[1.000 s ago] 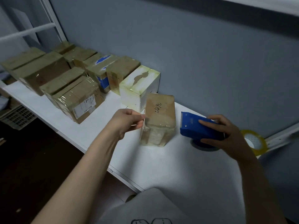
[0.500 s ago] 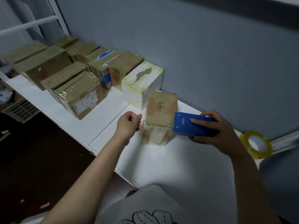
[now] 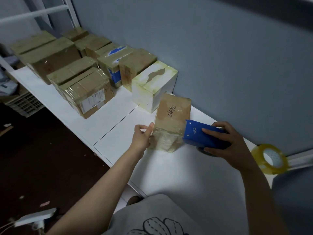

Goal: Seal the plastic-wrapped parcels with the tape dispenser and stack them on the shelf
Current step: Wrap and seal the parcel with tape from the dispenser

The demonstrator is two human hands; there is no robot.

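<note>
Head view: left hand pinches the boxy brown plastic-wrapped parcel by its edge, steadying it, as right hand grips the blue plastic tape dispenser against its side.

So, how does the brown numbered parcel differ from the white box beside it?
The brown parcel has digits written on top; the white box has a torn brown patch there. The left hand steadies the brown parcel and the blue tape dispenser meets it; no hand touches the white box. Both show yellowish tape.
</note>
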